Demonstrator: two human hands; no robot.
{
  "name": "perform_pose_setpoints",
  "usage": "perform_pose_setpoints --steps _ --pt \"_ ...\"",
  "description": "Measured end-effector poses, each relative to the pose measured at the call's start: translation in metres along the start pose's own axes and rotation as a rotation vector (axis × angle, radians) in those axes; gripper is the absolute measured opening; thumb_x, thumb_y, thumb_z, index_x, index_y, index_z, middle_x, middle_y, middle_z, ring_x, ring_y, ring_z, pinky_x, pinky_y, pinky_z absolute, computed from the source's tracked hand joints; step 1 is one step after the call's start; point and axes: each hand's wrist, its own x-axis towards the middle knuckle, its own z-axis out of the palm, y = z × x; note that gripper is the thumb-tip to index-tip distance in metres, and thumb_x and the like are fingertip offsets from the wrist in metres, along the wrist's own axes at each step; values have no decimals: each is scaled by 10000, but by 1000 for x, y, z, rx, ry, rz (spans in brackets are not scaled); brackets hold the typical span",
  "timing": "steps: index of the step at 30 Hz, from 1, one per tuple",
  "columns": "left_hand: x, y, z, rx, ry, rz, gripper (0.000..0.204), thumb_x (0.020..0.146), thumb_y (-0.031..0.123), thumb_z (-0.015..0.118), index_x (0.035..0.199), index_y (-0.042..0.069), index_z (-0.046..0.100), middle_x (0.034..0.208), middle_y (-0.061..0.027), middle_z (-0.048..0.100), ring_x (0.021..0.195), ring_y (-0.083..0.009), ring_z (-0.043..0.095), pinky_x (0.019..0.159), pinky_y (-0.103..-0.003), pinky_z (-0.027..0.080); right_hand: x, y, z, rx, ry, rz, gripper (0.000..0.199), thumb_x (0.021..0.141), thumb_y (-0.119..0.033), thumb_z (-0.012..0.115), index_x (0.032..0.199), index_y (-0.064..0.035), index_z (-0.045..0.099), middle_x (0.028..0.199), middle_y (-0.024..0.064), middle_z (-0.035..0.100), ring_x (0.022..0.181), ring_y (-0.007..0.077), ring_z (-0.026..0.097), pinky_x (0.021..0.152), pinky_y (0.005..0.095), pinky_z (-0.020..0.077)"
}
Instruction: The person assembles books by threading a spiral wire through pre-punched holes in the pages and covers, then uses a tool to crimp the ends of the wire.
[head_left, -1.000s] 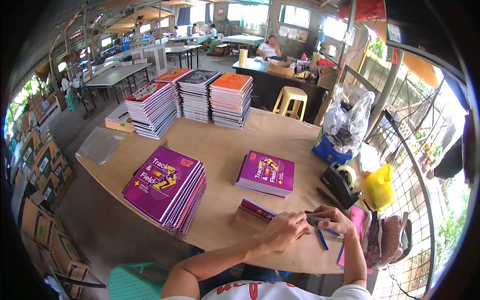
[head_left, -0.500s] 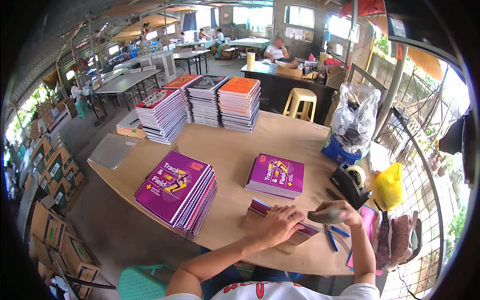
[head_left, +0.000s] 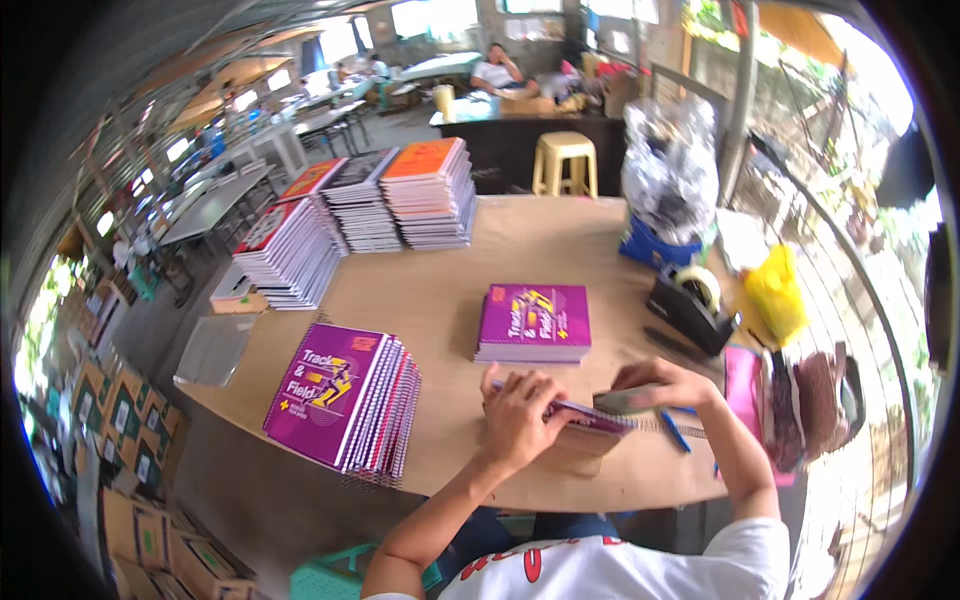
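A person's left hand point(head_left: 522, 415), partly closed, pinches a purple notebook point(head_left: 605, 422) standing on edge against a brown block point(head_left: 580, 448) at the near side of a table point(head_left: 440, 285). The right hand point(head_left: 662, 385), fingers curled, grips a flat grayish object point(head_left: 625, 401) just above the notebook's right end, near a wire coil point(head_left: 672, 429). More purple notebooks point(head_left: 535, 318) lie stacked beyond.

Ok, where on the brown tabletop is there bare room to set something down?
Two patches: between the large purple notebook pile and the smaller purple stack, and farther back, between the orange-topped stack and the clear plastic bag. It's crowded along the right, with the tape dispenser, yellow bag and pouch.
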Motion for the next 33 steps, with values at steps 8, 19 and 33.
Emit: perform_pose_setpoints --steps 8,19,33 --pt "-3 -1 7 99 44 -18 396 710 461 872 871 168 659 976 21 618 984 -218 597 1144 -633 165 17 -11 3 -560 -37 337 609 922 -563 638 1121 1 756 1227 168 688 1141 305 626 954 374 473" --pt "-5 -23 18 -238 173 -105 547 611 380 959 832 41 592 976 -97 514 951 -267 553 803 -405 497 9 9 4 30 102 57 614 935 -595 551 1109 -49 771 1022 190 687 916 331 674 830 421 522" --pt "-21 -16 32 55 93 28 444 644 454 930 900 144 742 1270 -144 472 1192 -331 457 1018 -485 405 -26 10 -7 127 23 97 627 945 -503 614 1112 94 709 1148 203 680 1066 305 629 940 393 479"
